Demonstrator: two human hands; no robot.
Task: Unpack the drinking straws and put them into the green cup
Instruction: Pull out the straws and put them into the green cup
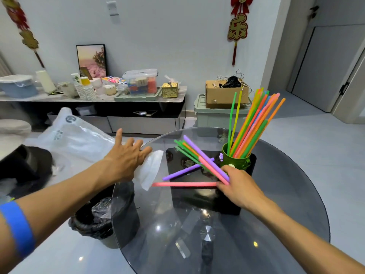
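The green cup (235, 160) stands on a round glass table (286, 204) and holds several coloured straws (254, 125) that lean to the right. My right hand (240, 186) grips the near ends of a loose bunch of purple, pink, green and orange straws (197, 155) fanned out to the left of the cup. One pink straw (183, 184) lies flat across the table. My left hand (126, 157) is spread with straight fingers at the table's left edge, touching an empty clear straw wrapper (151, 169).
A black bin lined with a black bag (102, 220) stands below the table's left edge. A large clear plastic bag (75, 137) lies on the floor to the left. A low cabinet with cups and boxes (94, 93) runs along the back wall.
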